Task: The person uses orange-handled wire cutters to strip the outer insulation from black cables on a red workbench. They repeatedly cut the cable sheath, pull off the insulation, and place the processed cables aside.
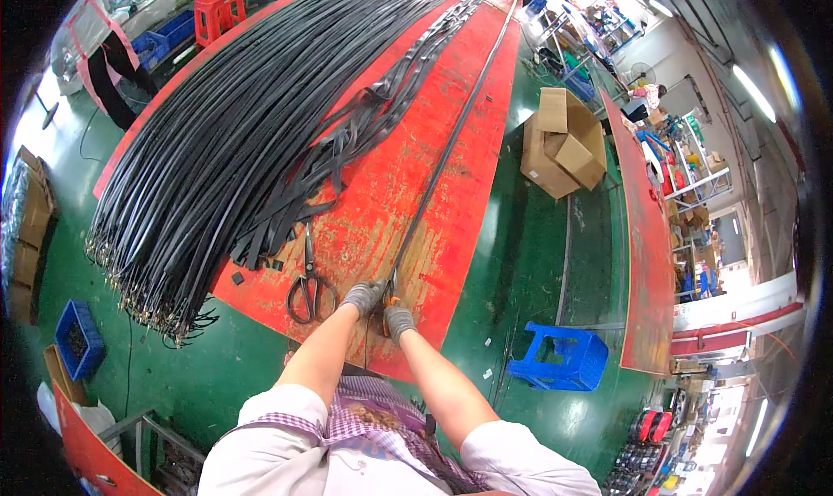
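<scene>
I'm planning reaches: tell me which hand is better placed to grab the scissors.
Left, probably: the left hand is nearer the scissors, which lie to its left on the red table. The right hand is farther off, at an orange handle.

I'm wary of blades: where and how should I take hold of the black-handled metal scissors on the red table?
Grip the black-handled metal scissors by their two wide handle loops, probably from the near edge of the red table with the gray-gloved left hand, the nearer one: the loops face the wearer, while the blades point away.
</scene>
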`<state>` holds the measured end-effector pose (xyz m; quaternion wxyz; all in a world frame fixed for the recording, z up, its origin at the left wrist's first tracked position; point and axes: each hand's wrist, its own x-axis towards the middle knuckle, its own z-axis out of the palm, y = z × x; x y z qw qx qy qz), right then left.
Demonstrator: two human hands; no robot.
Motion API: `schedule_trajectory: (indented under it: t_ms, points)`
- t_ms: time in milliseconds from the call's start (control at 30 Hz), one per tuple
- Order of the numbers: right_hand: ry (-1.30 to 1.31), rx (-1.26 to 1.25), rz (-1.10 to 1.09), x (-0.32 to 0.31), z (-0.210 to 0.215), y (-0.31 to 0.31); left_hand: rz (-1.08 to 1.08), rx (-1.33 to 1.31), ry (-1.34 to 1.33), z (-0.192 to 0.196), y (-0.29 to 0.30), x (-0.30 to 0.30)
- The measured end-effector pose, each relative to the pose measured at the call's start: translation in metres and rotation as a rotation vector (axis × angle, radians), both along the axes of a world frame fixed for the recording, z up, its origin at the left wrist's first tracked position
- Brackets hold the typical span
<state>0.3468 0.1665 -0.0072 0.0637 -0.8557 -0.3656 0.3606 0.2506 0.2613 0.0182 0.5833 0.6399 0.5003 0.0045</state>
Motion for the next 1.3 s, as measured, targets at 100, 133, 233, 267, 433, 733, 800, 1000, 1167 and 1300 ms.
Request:
schedule_trajectory:
  t_ms: [100,133,233,267,433,733,800,1000,1167,1300]
  points:
    - [0.194,-0.096,-0.260,-0.010,-0.004,0.008,0.040,-0.016,-0.038,-0.014,0.002,-0.007]
    - [0.121,-0.096,-0.107,0.005,-0.025,-0.006,0.008,-0.037,-0.071,-0.007,-0.004,0.001]
    - [0.011,-0.166,-0.001,0.016,-0.047,-0.014,-0.058,-0.020,-0.017,0.011,-0.007,0.006]
    - [0.310,0.044,-0.528,-0.006,-0.022,-0.007,-0.041,-0.078,-0.042,-0.004,-0.002,-0.006]
    - [0.445,0.098,-0.582,0.013,-0.024,-0.016,0.044,-0.263,-0.171,-0.035,-0.017,0.010]
    - [-0.193,-0.073,0.410,-0.011,0.022,-0.002,-0.172,0.114,-0.239,-0.071,-0.016,-0.017]
    - [0.196,0.018,-0.314,-0.020,0.048,-0.006,-0.189,0.017,-0.237,-0.031,-0.024,-0.014]
    - [0.467,0.086,-0.606,0.006,-0.005,-0.012,0.181,-0.484,-0.337,-0.032,-0.025,-0.005]
    - [0.368,-0.020,-0.650,0.003,0.001,-0.006,0.242,-0.546,-0.346,-0.033,-0.024,-0.006]
    - [0.465,0.010,-0.718,-0.005,0.013,-0.003,0.154,-0.404,-0.305,-0.011,-0.019,-0.015]
